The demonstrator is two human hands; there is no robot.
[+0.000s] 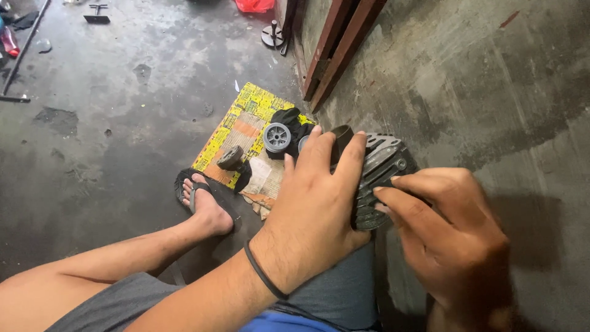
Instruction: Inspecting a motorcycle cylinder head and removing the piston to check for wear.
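My left hand (313, 212) grips a grey finned metal engine part (378, 175) that rests on my right knee, fingers wrapped over its top edge. My right hand (452, 237) presses its fingertips against the fins on the part's right side; whether it holds a small tool is hidden. A black band sits on my left wrist. On the floor beyond, a grey pulley wheel (277, 136) and a dark round part (231, 158) lie on a yellow printed paper sheet (246, 117), beside a black cloth (289, 118).
My left foot in a black sandal (200, 197) rests on the stained concrete floor by the paper. A concrete wall (479, 80) rises on the right, with a brown wooden frame (338, 49) leaning at its base. Small tools and a round metal piece (272, 35) lie farther off.
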